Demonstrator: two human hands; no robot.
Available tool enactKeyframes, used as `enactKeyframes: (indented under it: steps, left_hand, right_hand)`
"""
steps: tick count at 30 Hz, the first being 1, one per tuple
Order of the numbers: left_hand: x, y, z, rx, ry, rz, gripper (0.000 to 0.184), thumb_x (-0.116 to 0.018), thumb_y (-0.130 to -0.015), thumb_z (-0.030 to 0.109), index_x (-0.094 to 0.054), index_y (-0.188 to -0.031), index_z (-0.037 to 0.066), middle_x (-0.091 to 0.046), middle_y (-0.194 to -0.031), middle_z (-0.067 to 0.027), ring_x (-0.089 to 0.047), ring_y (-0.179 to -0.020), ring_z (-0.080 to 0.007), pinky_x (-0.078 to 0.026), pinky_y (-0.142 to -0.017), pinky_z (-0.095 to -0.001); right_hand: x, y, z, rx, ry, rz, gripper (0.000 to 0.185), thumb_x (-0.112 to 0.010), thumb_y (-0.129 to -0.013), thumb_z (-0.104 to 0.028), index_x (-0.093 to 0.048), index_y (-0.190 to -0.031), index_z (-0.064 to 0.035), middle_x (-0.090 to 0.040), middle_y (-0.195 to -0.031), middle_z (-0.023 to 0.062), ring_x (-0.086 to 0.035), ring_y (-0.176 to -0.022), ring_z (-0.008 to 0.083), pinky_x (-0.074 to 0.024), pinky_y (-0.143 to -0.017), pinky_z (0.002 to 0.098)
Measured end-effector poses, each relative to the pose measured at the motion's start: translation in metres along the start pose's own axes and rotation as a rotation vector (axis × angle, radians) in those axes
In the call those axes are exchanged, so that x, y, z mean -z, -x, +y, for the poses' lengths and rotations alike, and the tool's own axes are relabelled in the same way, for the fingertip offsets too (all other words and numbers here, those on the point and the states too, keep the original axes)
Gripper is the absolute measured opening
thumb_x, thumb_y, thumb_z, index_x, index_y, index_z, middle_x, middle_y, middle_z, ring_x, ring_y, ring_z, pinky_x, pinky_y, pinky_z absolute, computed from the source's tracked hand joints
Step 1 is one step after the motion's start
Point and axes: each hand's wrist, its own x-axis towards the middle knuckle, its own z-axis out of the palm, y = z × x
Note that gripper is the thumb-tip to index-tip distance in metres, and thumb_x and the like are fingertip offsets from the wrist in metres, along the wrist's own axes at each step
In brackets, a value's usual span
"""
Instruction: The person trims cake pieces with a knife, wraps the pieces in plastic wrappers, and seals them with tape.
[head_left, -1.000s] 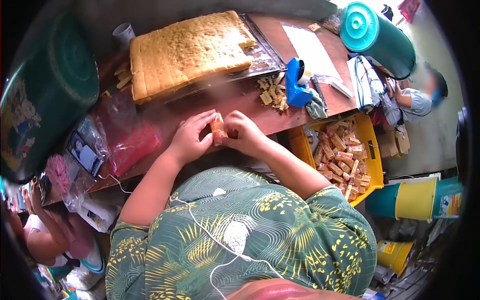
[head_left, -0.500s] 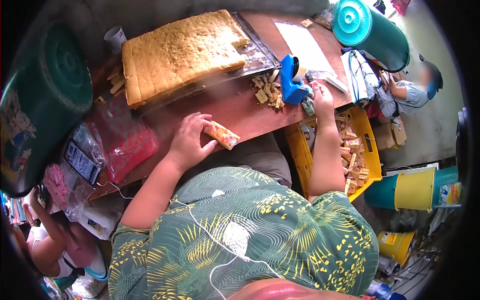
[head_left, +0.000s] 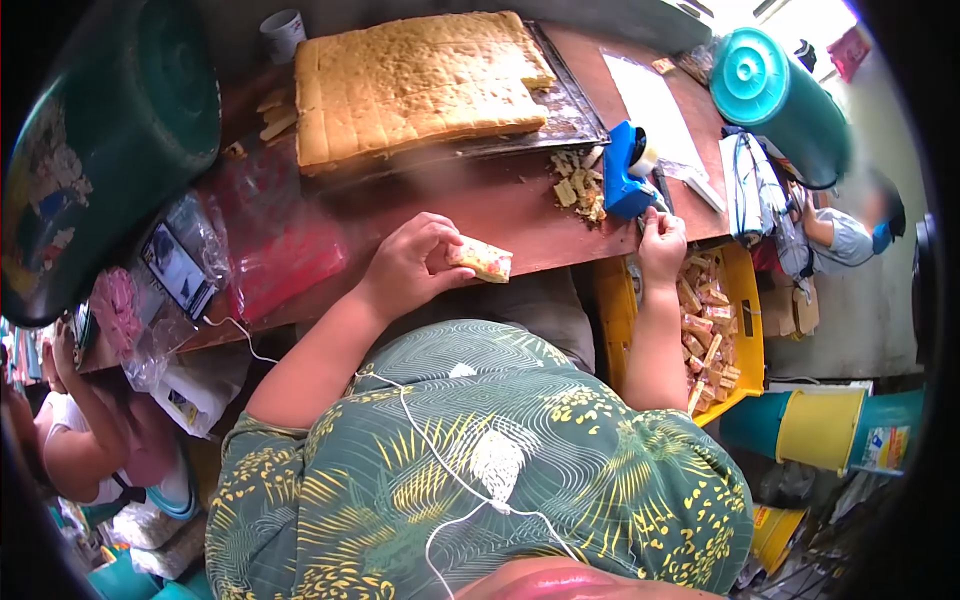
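Observation:
My left hand (head_left: 408,265) grips a small wrapped bar of cake (head_left: 482,260) between thumb and fingers, just over the table's near edge. The wrapper is clear with red print. Beside the blue tape dispenser (head_left: 625,180), my right hand (head_left: 662,248) is closed with its fingertips pinched together. Whatever is between those fingertips is too small to make out. A large scored slab of cake (head_left: 420,85) lies on a dark baking tray (head_left: 575,115), one corner cut away. Cake scraps (head_left: 578,185) are heaped to the left of the dispenser.
Below my right arm, a yellow crate (head_left: 752,335) holds many wrapped bars. Red plastic wrappers (head_left: 285,255) and a phone (head_left: 178,265) lie at left. Green drums (head_left: 120,150) flank the table. One person sits at far right, another at lower left.
The view has shifted, so the table appears further right. My right hand has dropped slightly below the dispenser. My left hand still holds the bar, now turned more level.

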Motion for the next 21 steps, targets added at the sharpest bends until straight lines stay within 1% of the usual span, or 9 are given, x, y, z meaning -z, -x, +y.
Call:
enactKeyframes:
  steps: [1, 4, 8, 9, 12, 13, 16, 17, 21]
  left_hand:
    - [0.0, 0.001, 0.0, -0.001, -0.026, 0.002, 0.042, -0.09, -0.074, 0.015, -0.063, -0.104, 0.009, -0.065, -0.107, -0.0084, -0.066, -0.093, -0.0249, -0.055, -0.083, -0.0366]
    - [-0.001, 0.003, 0.002, -0.014, -0.086, -0.012, 0.041, -0.09, -0.074, 0.016, -0.063, -0.104, 0.009, -0.064, -0.106, -0.0079, -0.067, -0.088, -0.0228, -0.057, -0.078, -0.0351]
    - [-0.001, 0.003, 0.005, -0.041, -0.093, 0.013, 0.041, -0.091, -0.073, 0.015, -0.063, -0.103, 0.009, -0.064, -0.105, -0.0081, -0.067, -0.087, -0.0225, -0.057, -0.076, -0.0354]
    - [-0.001, 0.003, 0.006, -0.046, -0.081, 0.023, 0.042, -0.091, -0.073, 0.015, -0.063, -0.103, 0.009, -0.064, -0.105, -0.0082, -0.067, -0.087, -0.0227, -0.057, -0.076, -0.0357]
    - [0.0, 0.001, 0.006, -0.081, -0.113, 0.036, 0.042, -0.091, -0.073, 0.014, -0.062, -0.103, 0.009, -0.064, -0.105, -0.0088, -0.066, -0.087, -0.0232, -0.056, -0.076, -0.0358]
    - [0.0, 0.001, 0.005, -0.069, -0.102, 0.026, 0.042, -0.091, -0.073, 0.014, -0.062, -0.103, 0.009, -0.064, -0.105, -0.009, -0.066, -0.088, -0.0235, -0.056, -0.077, -0.0358]
    - [0.0, 0.0, 0.004, -0.04, -0.077, 0.006, 0.041, -0.09, -0.073, 0.014, -0.062, -0.103, 0.009, -0.064, -0.105, -0.0095, -0.066, -0.09, -0.0242, -0.055, -0.078, -0.0358]
    - [0.0, -0.001, 0.006, -0.034, -0.069, 0.001, 0.041, -0.09, -0.073, 0.014, -0.062, -0.103, 0.009, -0.064, -0.105, -0.0095, -0.066, -0.09, -0.0243, -0.055, -0.078, -0.0358]
    - [0.0, -0.001, 0.007, -0.025, -0.075, -0.002, 0.041, -0.09, -0.074, 0.014, -0.062, -0.103, 0.009, -0.064, -0.106, -0.0096, -0.065, -0.091, -0.0249, -0.055, -0.078, -0.0358]
  right_hand:
    - [-0.005, -0.002, -0.003, 0.023, -0.165, -0.078, 0.03, -0.069, -0.099, -0.025, -0.07, -0.081, -0.0006, -0.06, -0.075, 0.0068, -0.056, -0.069, 0.0177, -0.0459, -0.066, 0.0341]
    - [-0.007, -0.01, -0.071, -0.027, -0.16, -0.21, 0.031, -0.069, -0.098, -0.024, -0.069, -0.08, 0.0001, -0.057, -0.07, 0.0052, -0.053, -0.065, 0.0153, -0.044, -0.063, 0.0327]
    - [-0.004, -0.027, -0.085, -0.183, -0.278, -0.179, 0.03, -0.068, -0.1, -0.026, -0.069, -0.084, 0.0002, -0.061, -0.072, -0.0001, -0.051, -0.065, 0.008, -0.042, -0.061, 0.0265]
    - [-0.002, -0.028, -0.078, -0.143, -0.299, -0.169, 0.03, -0.067, -0.101, -0.026, -0.068, -0.085, -0.0001, -0.062, -0.077, -0.0014, -0.051, -0.064, 0.0064, -0.0418, -0.06, 0.0246]
    - [0.012, -0.025, -0.069, -0.229, -0.441, -0.133, 0.028, -0.068, -0.1, -0.023, -0.067, -0.082, -0.0013, -0.064, -0.087, 0.0022, -0.057, -0.073, 0.0096, -0.0461, -0.069, 0.026]
    - [0.015, -0.03, -0.042, 0.02, -0.217, -0.102, 0.025, -0.066, -0.099, -0.019, -0.067, -0.08, -0.0023, -0.063, -0.104, 0.0067, -0.061, -0.09, 0.0142, -0.0479, -0.084, 0.0286]
    - [0.021, -0.029, -0.038, 0.066, -0.422, -0.104, 0.023, -0.064, -0.098, -0.015, -0.067, -0.079, -0.0026, -0.061, -0.115, 0.0093, -0.059, -0.106, 0.0172, -0.0457, -0.095, 0.0309]
    - [0.022, -0.033, -0.034, 0.021, -0.494, -0.158, 0.022, -0.062, -0.099, -0.014, -0.067, -0.082, -0.002, -0.06, -0.123, 0.0114, -0.059, -0.109, 0.0172, -0.0462, -0.094, 0.03]
    - [0.014, -0.054, -0.024, -0.101, -0.637, -0.338, 0.021, -0.061, -0.101, -0.015, -0.067, -0.087, -0.0016, -0.062, -0.13, 0.0149, -0.057, -0.12, 0.0184, -0.0452, -0.097, 0.0285]
